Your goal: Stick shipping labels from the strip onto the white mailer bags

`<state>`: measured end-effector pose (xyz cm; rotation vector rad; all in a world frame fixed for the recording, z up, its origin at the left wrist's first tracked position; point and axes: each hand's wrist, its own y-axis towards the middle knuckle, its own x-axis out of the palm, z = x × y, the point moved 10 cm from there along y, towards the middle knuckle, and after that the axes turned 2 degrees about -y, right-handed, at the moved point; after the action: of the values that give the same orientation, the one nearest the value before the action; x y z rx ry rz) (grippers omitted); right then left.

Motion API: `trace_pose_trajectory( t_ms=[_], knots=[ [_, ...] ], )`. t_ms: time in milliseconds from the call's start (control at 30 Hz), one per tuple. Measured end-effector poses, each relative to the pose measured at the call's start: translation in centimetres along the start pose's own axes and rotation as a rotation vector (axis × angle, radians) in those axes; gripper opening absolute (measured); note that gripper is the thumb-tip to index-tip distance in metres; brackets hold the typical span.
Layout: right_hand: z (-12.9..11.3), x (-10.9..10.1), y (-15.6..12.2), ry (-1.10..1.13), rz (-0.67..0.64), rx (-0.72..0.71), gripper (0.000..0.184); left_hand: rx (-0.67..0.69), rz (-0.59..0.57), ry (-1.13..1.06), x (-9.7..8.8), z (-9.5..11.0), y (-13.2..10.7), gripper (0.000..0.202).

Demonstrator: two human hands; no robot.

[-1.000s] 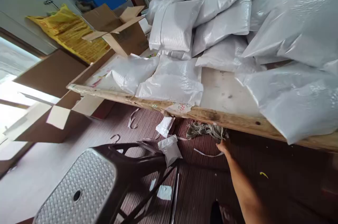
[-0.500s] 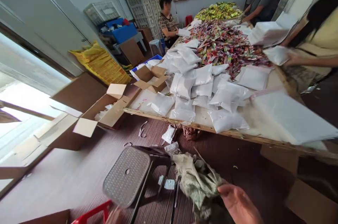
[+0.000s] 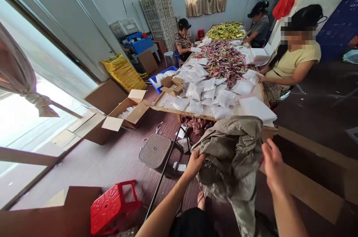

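A crumpled grey-brown woven sack [image 3: 233, 155] hangs in front of me, with frayed threads along its edge. My left hand [image 3: 196, 163] is closed on its left side, fingers wrapped round a fold. Beside the sack's right edge, my right hand [image 3: 273, 166] is raised with its fingers stretched out, holding nothing; whether it touches the fabric I cannot tell. Just beyond the sack is the near end of a long wooden table [image 3: 183, 114] bearing several stuffed white packets [image 3: 200, 93] and a stack of white sheets [image 3: 257, 108].
A grey-brown stool [image 3: 156, 151] and a red stool [image 3: 107, 207] stand on the floor to my left. An open carton [image 3: 127, 116] sits beyond them. Flattened cardboard [image 3: 313, 192] lies at right. Three people are along the table, the nearest [image 3: 293, 58] holding a white packet.
The sack has come up and spread out between my hands. My left hand has moved from near the red stool onto the sack. My right hand has let go and opened.
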<state>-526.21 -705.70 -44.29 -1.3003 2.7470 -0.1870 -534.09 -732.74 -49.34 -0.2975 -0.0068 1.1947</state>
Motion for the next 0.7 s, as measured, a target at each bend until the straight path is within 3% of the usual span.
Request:
trace_pose_trajectory(
  t_ms=[33,167,233,333,467,567,700],
  knots=[
    [1.4,0.5,-2.5,-0.057,-0.040,0.031,0.089,-0.010,-0.019,-0.058,1.1,1.0,-1.2,0.038],
    [5.3,5.2,-12.6,-0.150,-0.442,0.080,0.077,-0.057,-0.182,-0.225,6.1,4.8,-5.0,0.051],
    [5.6,4.9,-14.4,-0.143,-0.433,0.069,0.062,-0.055,-0.224,-0.251,6.6,6.3,-5.8,0.054],
    [5.2,3.0,-13.6,-0.078,-0.333,0.090,0.054,-0.007,-0.193,-0.225,3.9,7.9,-6.3,0.057],
    [4.9,2.6,-13.7,0.000,-0.172,0.127,0.059,0.122,-0.010,-0.106,-3.3,8.5,-7.8,0.069],
    [5.1,5.7,-16.8,0.122,-0.068,0.129,0.058,0.122,0.009,0.022,-6.4,6.6,-10.5,0.077],
    [5.4,11.2,-22.2,0.107,0.024,0.110,0.056,0.045,-0.265,0.095,-6.4,2.5,-13.7,0.060]
  ],
)
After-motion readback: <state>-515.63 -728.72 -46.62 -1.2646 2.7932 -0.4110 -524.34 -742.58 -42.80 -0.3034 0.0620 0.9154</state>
